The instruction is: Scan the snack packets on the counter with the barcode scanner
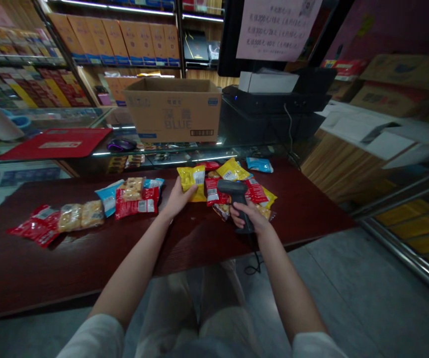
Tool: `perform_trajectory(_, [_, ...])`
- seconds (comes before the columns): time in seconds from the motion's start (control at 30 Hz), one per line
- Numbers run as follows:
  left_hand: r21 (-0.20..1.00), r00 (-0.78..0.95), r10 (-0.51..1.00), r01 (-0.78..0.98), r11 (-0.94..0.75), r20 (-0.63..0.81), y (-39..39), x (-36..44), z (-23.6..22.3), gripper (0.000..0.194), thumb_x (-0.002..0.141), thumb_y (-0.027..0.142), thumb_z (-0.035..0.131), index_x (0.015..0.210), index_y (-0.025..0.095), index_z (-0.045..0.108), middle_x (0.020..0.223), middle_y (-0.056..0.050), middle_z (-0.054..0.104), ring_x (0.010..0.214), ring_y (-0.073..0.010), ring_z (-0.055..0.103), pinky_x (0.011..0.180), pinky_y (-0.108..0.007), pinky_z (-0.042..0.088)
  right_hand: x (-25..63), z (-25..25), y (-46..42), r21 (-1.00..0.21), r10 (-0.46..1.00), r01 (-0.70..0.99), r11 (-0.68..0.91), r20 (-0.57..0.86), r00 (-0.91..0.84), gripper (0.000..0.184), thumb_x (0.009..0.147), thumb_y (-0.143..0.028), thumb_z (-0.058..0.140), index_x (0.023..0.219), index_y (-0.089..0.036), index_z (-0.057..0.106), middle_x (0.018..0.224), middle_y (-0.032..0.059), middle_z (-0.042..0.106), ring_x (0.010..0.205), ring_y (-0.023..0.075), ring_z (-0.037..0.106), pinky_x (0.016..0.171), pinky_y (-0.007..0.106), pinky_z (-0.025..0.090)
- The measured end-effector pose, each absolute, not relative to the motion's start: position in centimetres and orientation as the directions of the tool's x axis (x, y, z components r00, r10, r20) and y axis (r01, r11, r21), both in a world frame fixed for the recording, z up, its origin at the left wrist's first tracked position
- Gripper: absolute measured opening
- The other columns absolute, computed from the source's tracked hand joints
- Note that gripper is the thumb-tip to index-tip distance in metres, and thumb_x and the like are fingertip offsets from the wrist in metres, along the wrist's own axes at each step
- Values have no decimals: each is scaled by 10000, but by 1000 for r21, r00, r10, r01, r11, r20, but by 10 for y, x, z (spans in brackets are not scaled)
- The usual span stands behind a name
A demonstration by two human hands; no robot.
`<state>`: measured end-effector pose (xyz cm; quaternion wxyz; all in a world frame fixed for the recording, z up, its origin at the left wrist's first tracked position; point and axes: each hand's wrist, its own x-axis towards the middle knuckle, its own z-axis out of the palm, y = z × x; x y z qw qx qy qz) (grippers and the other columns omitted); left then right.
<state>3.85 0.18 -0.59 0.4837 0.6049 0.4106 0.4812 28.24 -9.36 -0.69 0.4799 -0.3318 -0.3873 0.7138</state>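
Note:
My left hand (177,199) grips a yellow snack packet (192,182) and holds it up with its white barcode label toward me. My right hand (249,217) is wrapped round the handle of a dark barcode scanner (234,196), whose head points at that packet. A heap of red and yellow snack packets (249,191) lies just behind the scanner. All of this sits over a dark red-brown wooden counter (311,209).
More packets lie left: a red and blue one (136,200) and a red one with biscuits (55,221). A blue packet (259,164) lies farther back. Behind stand a cardboard box (175,109), a mouse (121,144), a red mat (55,142) and a black printer (274,97).

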Motion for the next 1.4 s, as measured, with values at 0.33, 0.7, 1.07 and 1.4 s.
perform_trajectory(0.33, [957, 265, 949, 182, -224, 172, 1, 39, -6, 592, 770, 415, 674, 1262, 141, 488, 1231, -147, 636, 1088, -257, 631, 934, -396, 505, 282, -9, -93, -887, 939, -405, -222, -83, -334, 346, 780, -372, 754, 816, -208, 452, 574, -99, 493, 344, 34, 367, 328, 170, 311])
perform_trajectory(0.7, [640, 75, 960, 732, -236, 268, -7, 2, 39, 801, 803, 495, 639, 1467, 143, 361, 1308, -215, 621, 1158, -362, 630, 955, -485, 495, 288, -6, -92, -849, 947, -482, -217, -63, -316, 379, 775, -406, 741, 751, -215, 415, 584, -99, 464, 344, 25, 306, 315, 170, 282])
perform_trajectory(1.07, [233, -89, 825, 971, -53, 558, -20, -63, 62, 586, 862, 313, 546, 1422, 153, 487, 1535, -223, 408, 1462, -489, 230, 1102, -780, 98, 290, -1, -94, -833, 957, -520, -191, -40, -287, 335, 779, -405, 720, 817, -218, 444, 587, -103, 454, 345, 26, 287, 316, 176, 241])
perform_trajectory(1.4, [135, 181, 868, 953, -271, 462, -11, -8, 37, 418, 905, 379, 519, 1229, 148, 648, 1396, -232, 566, 1471, -419, 296, 1128, -725, 116, 289, -2, -95, -832, 956, -523, -186, -31, -291, 321, 791, -397, 713, 819, -218, 448, 598, -99, 462, 351, 28, 299, 320, 175, 255])
